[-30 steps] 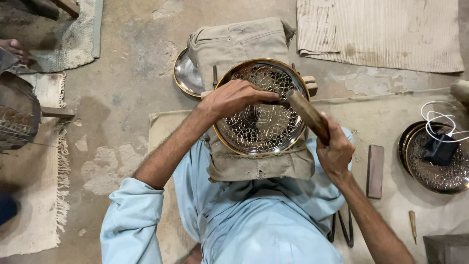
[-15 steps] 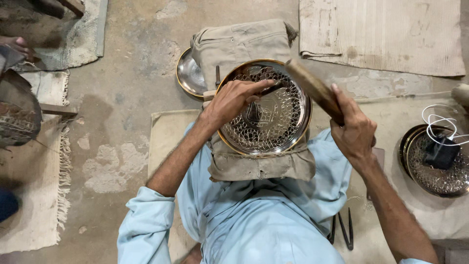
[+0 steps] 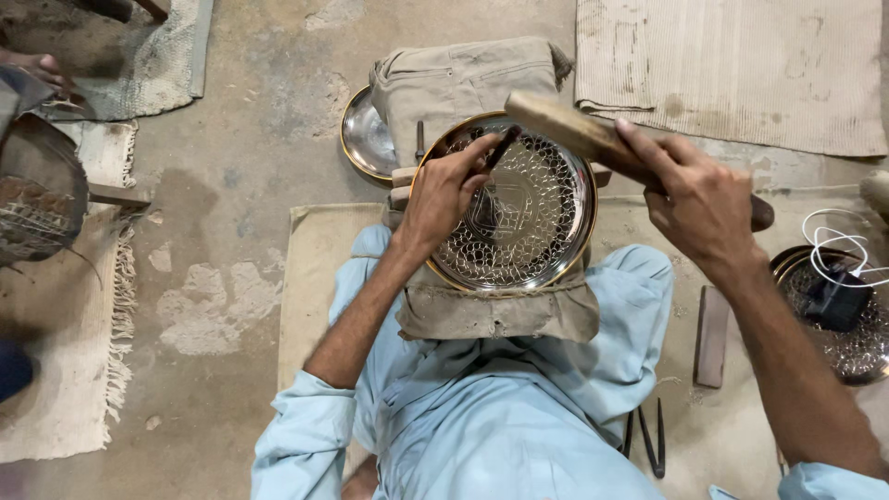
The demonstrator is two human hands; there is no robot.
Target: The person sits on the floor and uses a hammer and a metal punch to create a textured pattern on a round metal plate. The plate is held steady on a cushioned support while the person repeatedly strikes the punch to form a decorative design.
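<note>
My left hand [image 3: 443, 196] pinches a thin dark punch [image 3: 501, 148] tight, its tip on the far part of the round metal plate [image 3: 537, 222] in my lap. My right hand [image 3: 699, 199] is wrapped tight around the wooden mallet [image 3: 579, 130]. The mallet's long body points left, with its head just right of the punch's top.

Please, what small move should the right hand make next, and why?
Probably bring the wooden mallet down onto the chisel: the right hand holds it raised above, and the left hand holds the chisel tip against the patterned metal plate.

Silver lattice-pierced tray [image 3: 542, 218] (gold rim)
</note>
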